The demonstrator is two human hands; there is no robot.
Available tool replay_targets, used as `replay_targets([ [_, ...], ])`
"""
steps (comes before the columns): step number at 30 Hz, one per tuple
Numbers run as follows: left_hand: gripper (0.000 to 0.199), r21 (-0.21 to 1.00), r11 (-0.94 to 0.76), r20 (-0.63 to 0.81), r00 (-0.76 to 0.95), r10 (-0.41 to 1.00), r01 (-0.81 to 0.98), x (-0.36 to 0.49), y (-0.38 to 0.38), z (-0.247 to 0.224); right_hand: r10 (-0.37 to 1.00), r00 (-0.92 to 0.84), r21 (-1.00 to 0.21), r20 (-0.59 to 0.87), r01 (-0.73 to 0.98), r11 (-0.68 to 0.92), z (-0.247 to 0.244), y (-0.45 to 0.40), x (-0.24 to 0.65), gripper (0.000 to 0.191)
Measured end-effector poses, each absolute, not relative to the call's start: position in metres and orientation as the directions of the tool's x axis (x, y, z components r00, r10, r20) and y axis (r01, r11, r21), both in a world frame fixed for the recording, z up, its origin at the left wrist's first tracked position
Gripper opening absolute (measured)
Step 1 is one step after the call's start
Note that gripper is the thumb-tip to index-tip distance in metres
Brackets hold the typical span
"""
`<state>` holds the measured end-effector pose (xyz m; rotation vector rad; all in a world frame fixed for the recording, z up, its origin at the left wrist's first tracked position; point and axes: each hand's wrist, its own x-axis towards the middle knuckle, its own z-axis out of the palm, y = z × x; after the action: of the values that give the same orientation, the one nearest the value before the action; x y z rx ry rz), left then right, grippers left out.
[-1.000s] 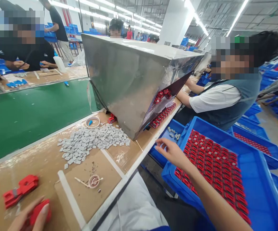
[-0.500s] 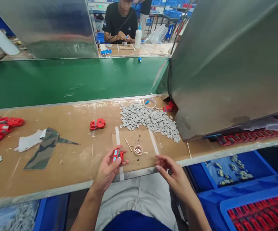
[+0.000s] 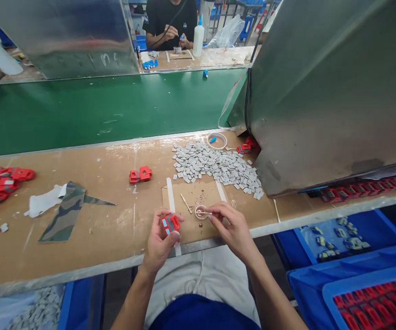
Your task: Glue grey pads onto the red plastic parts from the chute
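Note:
My left hand [image 3: 160,246] is closed round a red toy car body [image 3: 170,224] with pale blue windows, held just above the table's front edge. My right hand [image 3: 232,229] pinches the end of a thin white cotton swab [image 3: 205,212]. The swab's other end is inside a small round cup [image 3: 201,218]; what the cup holds is too small to make out. A short pale wooden stick [image 3: 186,203] lies left of the cup on a cardboard sheet [image 3: 177,191] crossed by white tape.
Behind the cup spreads a heap of small grey tiles [image 3: 214,164], with a tape roll [image 3: 217,141] beyond. Red toy parts [image 3: 140,174] lie left. A metal panel [image 3: 321,101] rises at right, above blue bins [image 3: 321,284]. Across the green belt [image 3: 115,110] sits a person [image 3: 170,23].
My right hand has moved left and forward to the cup and taken hold of the swab. The toy car body has turned in my left hand. The view has shifted slightly.

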<state>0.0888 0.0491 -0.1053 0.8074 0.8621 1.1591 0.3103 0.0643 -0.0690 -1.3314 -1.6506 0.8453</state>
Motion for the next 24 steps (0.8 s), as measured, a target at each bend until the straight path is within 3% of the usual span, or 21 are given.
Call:
replay_targets([
  [4,0.059,0.944,0.165,-0.109,0.201,0.974,-0.287,0.087,0.046,-0.111,0.964,-0.070,-0.875,0.257,0.406,0.263,-0.069,0.068,0.306,0.014],
  [8,0.064,0.928,0.191,-0.094,0.296,0.951,-0.319,0.085,0.045,-0.105,0.926,0.037,-0.854,0.376,0.401,0.331,-0.074,0.074,0.303,0.012],
  [13,0.034,0.934,0.229,-0.143,0.302,0.943,-0.274,0.087,0.041,-0.097,0.903,0.140,-0.870,0.406,0.363,0.335,-0.089,0.078,0.300,0.013],
  [18,0.028,0.959,0.152,-0.103,0.206,0.973,-0.238,0.083,0.035,-0.102,0.945,0.264,-0.979,0.190,0.118,0.164,-0.103,0.072,0.302,0.018],
  [21,0.037,0.992,0.078,-0.063,0.147,0.987,-0.098,0.079,0.036,-0.104,0.945,0.325,-0.998,0.037,-0.028,0.049,-0.106,0.070,0.305,0.026],
  [24,0.029,0.998,-0.054,0.049,0.142,0.989,0.031,0.078,0.039,-0.104,0.938,0.344,-0.994,-0.039,-0.108,-0.002,-0.101,0.068,0.308,0.031],
])
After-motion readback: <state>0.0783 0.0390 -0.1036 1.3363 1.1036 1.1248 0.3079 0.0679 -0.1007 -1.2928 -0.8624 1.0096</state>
